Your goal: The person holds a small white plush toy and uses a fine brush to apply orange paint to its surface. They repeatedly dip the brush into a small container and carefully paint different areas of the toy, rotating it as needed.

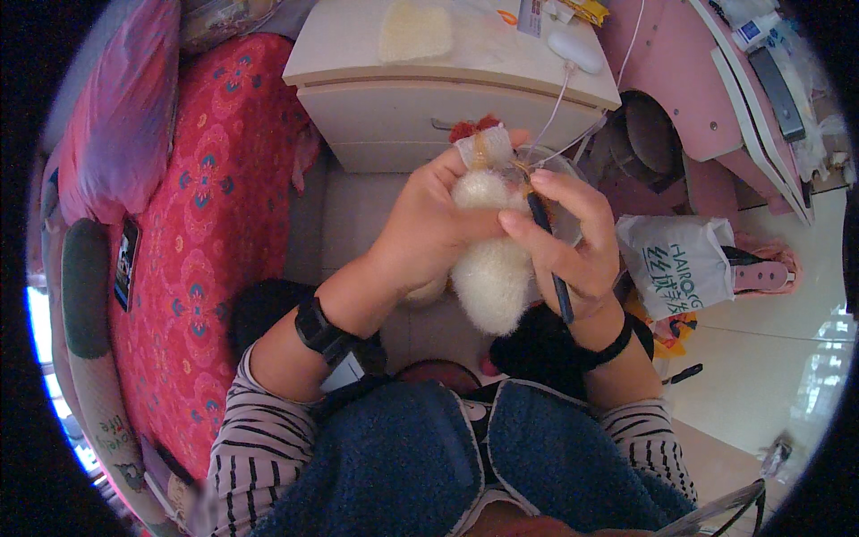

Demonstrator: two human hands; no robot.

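My left hand (429,215) grips a fuzzy cream-white crocheted or knitted piece (493,282), which hangs below the thumb with a rounded lower end. A smaller fuzzy part rises above the thumb. At its top are a white band (495,144) with yellowish strands and a tuft of red yarn (476,126). My right hand (580,241) holds a crochet hook by its dark handle (551,262). The gold-coloured tip points up beside the white band; my fingers partly hide where it meets the yarn.
Ahead stands a white drawer cabinet (376,114) bearing a cream fuzzy square (416,30) and a white oval device (575,52) with a cable. A red patterned bed cover (201,235) lies left with a phone (127,265). Right are a white plastic bag (671,262) and pink furniture (671,74).
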